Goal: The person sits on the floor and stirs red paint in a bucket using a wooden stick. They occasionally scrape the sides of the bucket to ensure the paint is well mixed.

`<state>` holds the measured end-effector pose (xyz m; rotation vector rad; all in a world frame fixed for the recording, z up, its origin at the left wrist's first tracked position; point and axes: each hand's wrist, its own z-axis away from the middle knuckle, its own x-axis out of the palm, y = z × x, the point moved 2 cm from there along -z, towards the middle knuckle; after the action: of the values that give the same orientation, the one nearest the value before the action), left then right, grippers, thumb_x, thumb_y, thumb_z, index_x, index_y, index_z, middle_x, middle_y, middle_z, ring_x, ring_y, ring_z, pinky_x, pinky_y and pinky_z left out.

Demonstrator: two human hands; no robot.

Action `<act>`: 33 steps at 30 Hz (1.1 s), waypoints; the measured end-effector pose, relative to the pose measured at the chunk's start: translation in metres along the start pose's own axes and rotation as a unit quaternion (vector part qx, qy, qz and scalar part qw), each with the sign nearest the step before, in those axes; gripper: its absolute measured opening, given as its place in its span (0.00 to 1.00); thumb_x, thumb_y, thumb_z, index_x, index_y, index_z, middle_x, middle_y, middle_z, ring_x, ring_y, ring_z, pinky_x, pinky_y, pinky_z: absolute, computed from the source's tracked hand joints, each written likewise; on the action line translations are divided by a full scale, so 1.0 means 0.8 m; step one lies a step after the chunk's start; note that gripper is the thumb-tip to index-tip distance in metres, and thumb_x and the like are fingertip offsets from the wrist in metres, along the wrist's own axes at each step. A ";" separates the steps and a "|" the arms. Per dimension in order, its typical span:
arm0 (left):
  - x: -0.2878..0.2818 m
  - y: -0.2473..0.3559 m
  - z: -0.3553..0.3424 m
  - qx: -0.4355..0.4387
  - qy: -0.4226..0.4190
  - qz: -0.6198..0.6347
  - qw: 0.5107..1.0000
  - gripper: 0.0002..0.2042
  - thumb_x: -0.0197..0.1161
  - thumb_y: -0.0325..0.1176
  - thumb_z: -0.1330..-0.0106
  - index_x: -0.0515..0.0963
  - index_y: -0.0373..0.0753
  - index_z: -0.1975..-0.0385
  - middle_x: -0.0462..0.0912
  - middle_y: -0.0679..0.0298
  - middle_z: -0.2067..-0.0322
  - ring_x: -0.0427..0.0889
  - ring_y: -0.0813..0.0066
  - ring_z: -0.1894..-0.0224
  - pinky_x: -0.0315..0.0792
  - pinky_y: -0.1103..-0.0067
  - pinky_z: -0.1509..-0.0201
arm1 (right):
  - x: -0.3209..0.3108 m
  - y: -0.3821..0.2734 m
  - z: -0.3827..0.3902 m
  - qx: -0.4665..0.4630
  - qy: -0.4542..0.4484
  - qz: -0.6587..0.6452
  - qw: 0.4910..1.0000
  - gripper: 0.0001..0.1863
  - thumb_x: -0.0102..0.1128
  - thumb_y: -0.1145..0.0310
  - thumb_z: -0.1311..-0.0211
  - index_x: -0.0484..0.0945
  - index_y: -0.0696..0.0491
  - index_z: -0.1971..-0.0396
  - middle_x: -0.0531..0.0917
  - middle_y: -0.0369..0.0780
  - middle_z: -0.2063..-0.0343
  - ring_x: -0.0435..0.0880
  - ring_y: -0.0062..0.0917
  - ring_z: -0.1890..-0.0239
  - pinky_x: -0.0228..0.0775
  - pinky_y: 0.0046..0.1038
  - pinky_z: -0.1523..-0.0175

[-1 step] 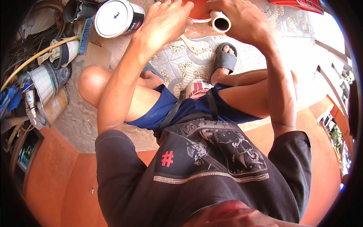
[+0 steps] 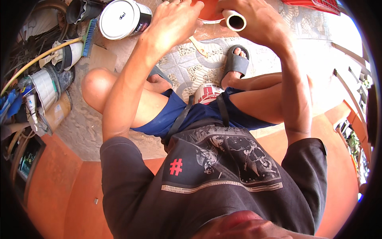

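At the top edge, my right hand is closed around a white tube whose round dark hollow end faces me. Opposite it, my left hand has its fingers curled; the picture's edge cuts off the fingertips, so what they grip is hidden. Between both hands shows part of an orange thing with a pale curved rim. Left of my left wrist stands a white-lidded can with a dark label. A pale wooden-looking stick or brush handle lies on the tiles below my hands.
I sit low; a white and red bucket stands between my thighs. On the left are a blue-bristled brush, a yellow hose, a black pot and stacked containers. A red crate is at the upper right.
The white tube in my right hand has tipped slightly right and away from me. My left hand has barely moved.
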<state>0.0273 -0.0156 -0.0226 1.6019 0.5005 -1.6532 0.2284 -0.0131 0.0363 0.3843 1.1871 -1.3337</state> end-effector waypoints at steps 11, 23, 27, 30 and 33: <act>-0.013 -0.016 0.010 -0.039 -0.017 -0.009 0.999 0.22 0.66 0.41 0.30 0.77 0.39 0.39 0.86 0.49 0.53 0.87 0.48 0.49 0.80 0.58 0.47 | -0.046 0.032 0.015 0.036 0.108 -0.125 0.986 0.13 0.76 0.56 0.37 0.91 0.51 0.62 0.91 0.42 0.68 0.92 0.34 0.63 0.82 0.36 0.53; -0.013 -0.030 0.030 -0.035 0.091 -0.006 0.995 0.20 0.72 0.42 0.34 0.82 0.35 0.48 0.87 0.49 0.61 0.90 0.49 0.56 0.82 0.59 0.54 | -0.048 0.027 0.003 0.019 0.155 -0.145 0.977 0.11 0.73 0.60 0.39 0.89 0.53 0.65 0.89 0.44 0.72 0.90 0.38 0.66 0.82 0.37 0.56; -0.017 -0.034 0.027 -0.038 0.103 0.000 0.994 0.19 0.72 0.41 0.34 0.82 0.35 0.49 0.87 0.49 0.61 0.90 0.49 0.57 0.82 0.59 0.54 | -0.041 0.037 -0.004 -0.049 0.209 -0.131 0.968 0.10 0.71 0.62 0.38 0.89 0.53 0.64 0.89 0.45 0.72 0.90 0.38 0.67 0.82 0.37 0.57; -0.018 -0.034 0.025 -0.055 0.079 -0.003 0.995 0.20 0.69 0.42 0.31 0.80 0.38 0.45 0.87 0.51 0.58 0.89 0.49 0.55 0.82 0.59 0.52 | -0.038 0.034 0.001 -0.069 0.220 -0.101 0.968 0.11 0.71 0.62 0.37 0.89 0.53 0.64 0.89 0.44 0.72 0.90 0.36 0.68 0.82 0.36 0.59; -0.024 -0.031 0.021 -0.093 0.039 -0.004 0.995 0.22 0.64 0.45 0.26 0.78 0.44 0.37 0.87 0.55 0.50 0.87 0.50 0.50 0.81 0.59 0.48 | -0.042 0.028 0.002 -0.010 0.177 -0.144 0.974 0.11 0.71 0.61 0.37 0.89 0.53 0.63 0.89 0.45 0.71 0.90 0.35 0.69 0.82 0.35 0.60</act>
<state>-0.0038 -0.0075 -0.0076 1.5326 0.6809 -1.5076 0.2556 0.0101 0.0557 0.4622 1.5983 -1.5427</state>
